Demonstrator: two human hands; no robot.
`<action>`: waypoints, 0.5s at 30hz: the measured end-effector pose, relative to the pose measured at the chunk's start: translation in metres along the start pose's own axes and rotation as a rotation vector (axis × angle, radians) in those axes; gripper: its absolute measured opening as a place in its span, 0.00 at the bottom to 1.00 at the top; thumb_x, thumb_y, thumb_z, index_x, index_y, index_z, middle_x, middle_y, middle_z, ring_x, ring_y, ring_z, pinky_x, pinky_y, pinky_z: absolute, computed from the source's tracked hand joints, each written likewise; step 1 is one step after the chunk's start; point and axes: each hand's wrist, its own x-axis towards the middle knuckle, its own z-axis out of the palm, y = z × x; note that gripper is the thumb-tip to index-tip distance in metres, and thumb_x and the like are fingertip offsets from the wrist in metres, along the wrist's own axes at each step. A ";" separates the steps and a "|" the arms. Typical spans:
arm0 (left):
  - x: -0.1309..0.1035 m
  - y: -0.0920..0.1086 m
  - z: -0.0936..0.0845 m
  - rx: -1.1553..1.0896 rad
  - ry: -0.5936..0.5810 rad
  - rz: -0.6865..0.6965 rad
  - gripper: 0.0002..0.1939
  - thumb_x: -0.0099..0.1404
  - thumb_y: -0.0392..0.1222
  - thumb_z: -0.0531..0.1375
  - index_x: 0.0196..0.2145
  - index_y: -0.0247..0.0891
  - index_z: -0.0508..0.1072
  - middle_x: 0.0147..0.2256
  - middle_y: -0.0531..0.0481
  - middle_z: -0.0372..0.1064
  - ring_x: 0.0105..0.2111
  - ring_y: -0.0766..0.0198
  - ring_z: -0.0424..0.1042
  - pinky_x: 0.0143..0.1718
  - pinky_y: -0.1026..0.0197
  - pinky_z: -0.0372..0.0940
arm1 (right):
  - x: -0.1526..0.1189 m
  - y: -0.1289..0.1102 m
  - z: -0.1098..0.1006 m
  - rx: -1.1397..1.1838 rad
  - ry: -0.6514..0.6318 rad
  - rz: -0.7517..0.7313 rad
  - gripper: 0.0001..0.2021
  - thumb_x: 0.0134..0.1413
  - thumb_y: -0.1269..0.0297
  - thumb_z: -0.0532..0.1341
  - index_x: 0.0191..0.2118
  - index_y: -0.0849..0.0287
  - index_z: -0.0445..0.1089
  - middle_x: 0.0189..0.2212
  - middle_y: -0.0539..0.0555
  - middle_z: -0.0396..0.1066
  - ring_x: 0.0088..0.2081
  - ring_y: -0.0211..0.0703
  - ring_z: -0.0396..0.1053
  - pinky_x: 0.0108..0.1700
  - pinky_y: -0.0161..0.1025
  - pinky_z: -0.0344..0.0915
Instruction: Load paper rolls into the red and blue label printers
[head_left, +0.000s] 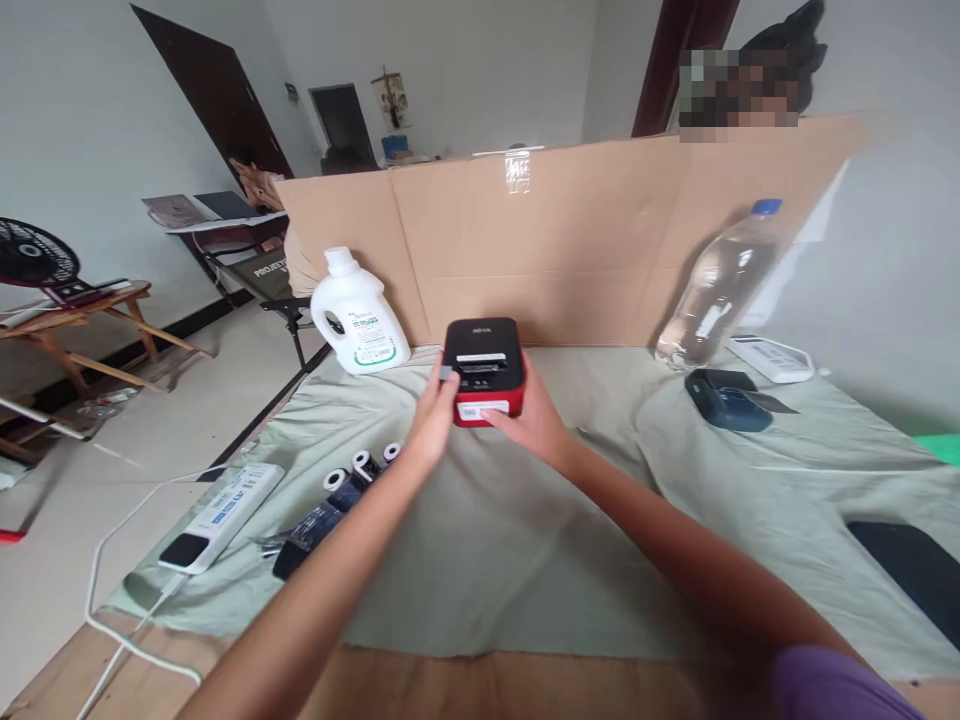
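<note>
A small black and red printer-like device point(484, 362) stands near the back of the green cloth, in front of the cardboard. A white label is on its red front, and a slot with a white strip crosses its dark top. My left hand point(435, 408) grips its left side, with the thumb at the front corner. Round the right side wraps my right hand point(534, 412), its thumb across the front label. Several paper rolls point(363, 466) lie on the cloth beside my left forearm, which partly hides them.
A white jug point(360, 318) stands at back left, a large clear bottle point(712, 290) leans at back right. A power strip point(225, 515) lies left. A dark blue device point(727, 400), a white device point(771, 358) and a phone point(911, 570) lie right. Cardboard point(555, 240) stands behind; a person is beyond.
</note>
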 end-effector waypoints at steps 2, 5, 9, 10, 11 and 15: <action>-0.034 -0.008 0.033 -0.028 -0.078 0.041 0.31 0.74 0.57 0.51 0.70 0.46 0.57 0.70 0.51 0.53 0.72 0.58 0.48 0.72 0.54 0.46 | -0.038 0.000 -0.032 -0.095 0.036 0.029 0.46 0.51 0.55 0.70 0.70 0.55 0.48 0.63 0.63 0.63 0.63 0.61 0.64 0.64 0.60 0.60; -0.076 -0.027 0.063 -0.084 -0.148 0.058 0.34 0.74 0.60 0.48 0.72 0.47 0.51 0.73 0.52 0.45 0.73 0.60 0.43 0.73 0.55 0.42 | -0.091 0.004 -0.056 -0.237 0.042 0.107 0.46 0.53 0.51 0.68 0.71 0.53 0.45 0.64 0.64 0.62 0.63 0.63 0.63 0.63 0.62 0.62; -0.103 -0.049 0.072 -0.103 -0.167 0.048 0.36 0.74 0.61 0.48 0.73 0.44 0.48 0.73 0.49 0.41 0.73 0.58 0.41 0.74 0.53 0.40 | -0.123 0.010 -0.060 -0.327 0.018 0.142 0.49 0.52 0.47 0.67 0.73 0.51 0.42 0.65 0.64 0.61 0.63 0.66 0.63 0.62 0.64 0.63; -0.105 -0.053 0.072 -0.102 -0.167 0.042 0.37 0.74 0.61 0.48 0.73 0.43 0.46 0.74 0.48 0.40 0.73 0.57 0.40 0.74 0.53 0.40 | -0.126 0.011 -0.059 -0.342 0.012 0.137 0.50 0.52 0.47 0.67 0.73 0.51 0.41 0.65 0.65 0.61 0.64 0.66 0.62 0.62 0.64 0.63; -0.107 -0.056 0.070 -0.101 -0.168 0.036 0.37 0.74 0.60 0.47 0.74 0.42 0.45 0.74 0.48 0.39 0.74 0.57 0.39 0.74 0.53 0.40 | -0.127 0.012 -0.058 -0.355 0.009 0.133 0.50 0.52 0.46 0.67 0.73 0.51 0.41 0.66 0.65 0.60 0.65 0.67 0.61 0.63 0.65 0.62; -0.107 -0.061 0.065 -0.078 -0.190 0.028 0.35 0.75 0.57 0.47 0.74 0.45 0.43 0.74 0.52 0.37 0.74 0.59 0.38 0.74 0.55 0.39 | -0.127 0.013 -0.054 -0.354 0.004 0.152 0.51 0.52 0.45 0.67 0.73 0.52 0.40 0.68 0.65 0.57 0.67 0.67 0.58 0.64 0.66 0.60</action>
